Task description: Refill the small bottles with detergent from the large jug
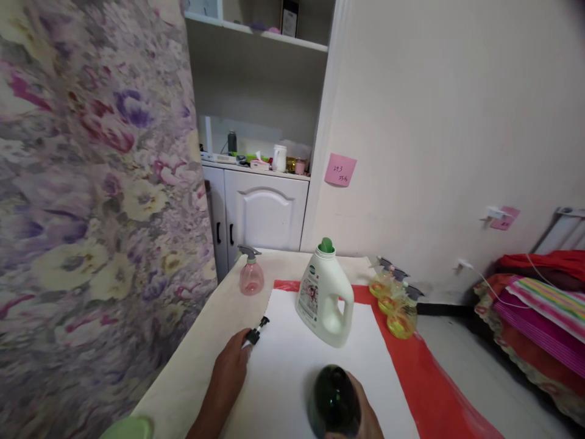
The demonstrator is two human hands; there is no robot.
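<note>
My left hand (pixel 232 363), near the left edge of the white sheet, is closed around a black pump head (pixel 256 332). At the bottom of the view, my right hand (pixel 366 410) grips a dark green, rounded bottle (pixel 336 399) from its right side. The bottle is glossy, and its lower part runs out of the frame. Beyond both hands stands a large pale-green detergent jug (pixel 325 291), upright, with its handle to the right and a green spout in its neck. Neither hand touches the jug.
A pink spray bottle (pixel 251 278) stands at the table's back left. Several spray bottles with yellow liquid (pixel 402 320) stand along the right side on a red sheet (pixel 411 372). A light green rounded thing (pixel 128 428) shows at bottom left. A floral curtain (pixel 100 213) hangs left.
</note>
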